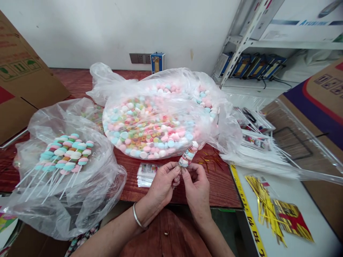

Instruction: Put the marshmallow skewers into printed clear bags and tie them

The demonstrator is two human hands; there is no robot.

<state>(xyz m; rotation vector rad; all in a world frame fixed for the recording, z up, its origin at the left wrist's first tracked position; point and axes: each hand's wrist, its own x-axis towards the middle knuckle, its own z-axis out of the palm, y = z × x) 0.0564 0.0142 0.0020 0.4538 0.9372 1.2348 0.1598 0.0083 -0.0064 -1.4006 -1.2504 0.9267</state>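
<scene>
My left hand [165, 180] and my right hand [197, 189] meet at the table's front edge, both closed in a pinch at the base of a wrapped candy skewer [189, 154]. The skewer tilts up to the right, with pastel candies showing through its clear printed wrapper. Whether a twist tie is between my fingertips cannot be made out. Close to my left hand lies a stack of flat printed clear bags [146, 175]. Loose gold twist ties [211, 160] are scattered beyond my right hand. Behind the skewer sits a large clear bag of pastel candies [152, 125].
Unwrapped candy skewers [66, 153] lie on a plastic bag at left. White sticks and wrapped pieces [254, 141] are piled at right, near gold twist-tie bundles [265, 207]. Cardboard boxes [24, 78] flank the table; a metal shelf [284, 43] stands back right.
</scene>
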